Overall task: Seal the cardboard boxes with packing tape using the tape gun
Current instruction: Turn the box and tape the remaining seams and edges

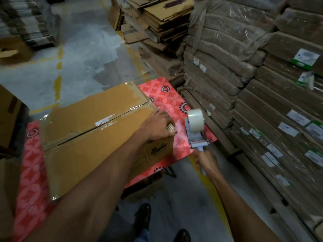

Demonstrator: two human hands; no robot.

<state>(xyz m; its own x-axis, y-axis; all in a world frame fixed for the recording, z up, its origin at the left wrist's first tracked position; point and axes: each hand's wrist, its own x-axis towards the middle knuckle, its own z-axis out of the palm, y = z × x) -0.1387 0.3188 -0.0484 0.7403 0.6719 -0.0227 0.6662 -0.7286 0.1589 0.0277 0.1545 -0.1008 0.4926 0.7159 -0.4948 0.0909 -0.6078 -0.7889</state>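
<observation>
Our left hand holds the box on the red worktop, fingers hooked over its right edge. Our right hand has its fingers clamped on the tape gun, beside the box. The box's print is too blurred to read.

We see the box as matt brown cardboard w/ glossy clear tape on its seam. The desk cover looks like smooth, shiny plastic; tape gun prob. plastic, its roll glossy, translucent.

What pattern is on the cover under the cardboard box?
The table cover is coral red with pale flowers and dark round medallions, clearest in the head view.
</observation>
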